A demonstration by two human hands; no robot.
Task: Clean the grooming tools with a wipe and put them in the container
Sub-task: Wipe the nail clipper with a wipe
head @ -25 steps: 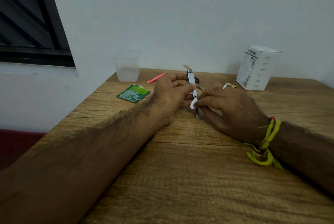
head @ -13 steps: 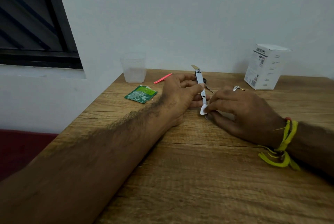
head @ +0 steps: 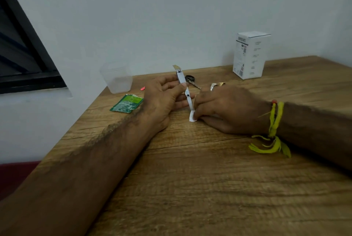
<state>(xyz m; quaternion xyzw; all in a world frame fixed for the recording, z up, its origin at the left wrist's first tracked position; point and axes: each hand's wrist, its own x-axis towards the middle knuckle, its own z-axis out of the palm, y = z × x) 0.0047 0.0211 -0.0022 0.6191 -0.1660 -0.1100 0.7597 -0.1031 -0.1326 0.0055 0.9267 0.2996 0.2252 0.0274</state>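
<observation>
The clipper [head: 183, 85] is pinched in the left hand [head: 162, 100]; the wipe [head: 192, 116] is squeezed around its lower end by right hand [head: 226, 111] fingertips.

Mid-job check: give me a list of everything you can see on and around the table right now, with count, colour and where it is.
nail clipper: 1, silver, held up between both hands, centre
wipe: 1, white, pinched at the clipper's lower end
container: 1, clear plastic, far left by the wall
wipe packet: 1, green, torn, left of the left hand
scissors: 1, dark handles, behind the hands
pink tool: 1, mostly hidden behind the left hand
metal tool: 1, silver and gold, behind the right hand
box: 1, white, far right
table: 1, wood
window: 1, dark frame, left
left hand: holds clipper
right hand: holds wipe; yellow wrist thread
</observation>
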